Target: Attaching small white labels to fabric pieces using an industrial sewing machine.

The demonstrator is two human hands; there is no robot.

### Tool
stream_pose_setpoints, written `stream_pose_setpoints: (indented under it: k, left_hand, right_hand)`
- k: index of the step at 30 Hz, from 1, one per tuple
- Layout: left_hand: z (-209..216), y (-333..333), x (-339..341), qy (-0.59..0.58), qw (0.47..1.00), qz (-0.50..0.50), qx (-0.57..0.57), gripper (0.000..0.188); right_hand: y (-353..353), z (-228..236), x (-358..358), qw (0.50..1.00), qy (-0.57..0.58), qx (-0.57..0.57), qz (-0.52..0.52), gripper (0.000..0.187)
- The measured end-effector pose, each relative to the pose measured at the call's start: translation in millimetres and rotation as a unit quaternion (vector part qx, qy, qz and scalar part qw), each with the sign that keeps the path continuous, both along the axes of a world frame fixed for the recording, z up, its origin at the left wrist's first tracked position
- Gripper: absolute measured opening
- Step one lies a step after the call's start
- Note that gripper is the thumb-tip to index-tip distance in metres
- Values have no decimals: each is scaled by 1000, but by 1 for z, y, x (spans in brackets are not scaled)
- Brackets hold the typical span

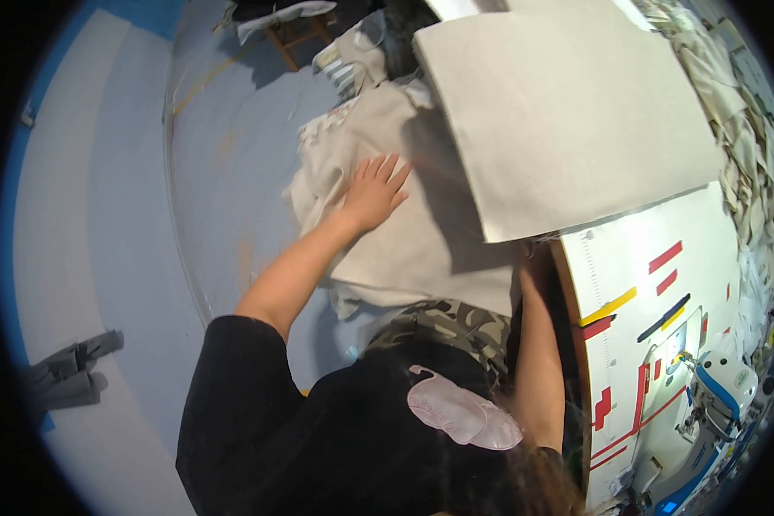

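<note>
My left hand (375, 193) lies flat with fingers spread on a heap of beige cloth (387, 249), which is piled beside the table, left of its edge. A large squarish beige fabric panel (576, 120) rests on the table and hangs out over its left edge, casting a shadow on the heap. My right hand (533, 255) reaches in at the table edge, below the near corner of that panel. Its fingers are mostly hidden there, so whether they hold cloth does not show.
The white table (662, 228) carries red, yellow and black tape strips. A white and blue sewing machine (721, 387) stands at the near right. Crumpled beige cloth (731, 120) lines the far right side. A wooden stool (299, 39) and dark grey cloth (68, 374) are on the floor.
</note>
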State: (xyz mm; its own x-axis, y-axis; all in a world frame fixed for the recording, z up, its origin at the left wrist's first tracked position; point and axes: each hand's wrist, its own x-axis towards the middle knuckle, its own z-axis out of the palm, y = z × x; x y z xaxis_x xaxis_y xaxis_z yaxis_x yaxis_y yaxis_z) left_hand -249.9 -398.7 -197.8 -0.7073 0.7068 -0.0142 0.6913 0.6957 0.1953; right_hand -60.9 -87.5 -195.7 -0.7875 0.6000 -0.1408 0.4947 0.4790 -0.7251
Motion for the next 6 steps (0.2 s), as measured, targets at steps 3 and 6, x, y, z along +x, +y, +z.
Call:
stream_pose_setpoints:
  k: [3, 6]
  left_hand:
    - [-7, 11, 0, 9, 1000, 9, -2, 64]
    - [-3, 11, -9, -133, 989, 64, -16, 73]
  right_hand:
    - [30, -48, 17, 988, -35, -103, 114, 43]
    - [4, -27, 23, 995, -19, 79, 61, 49]
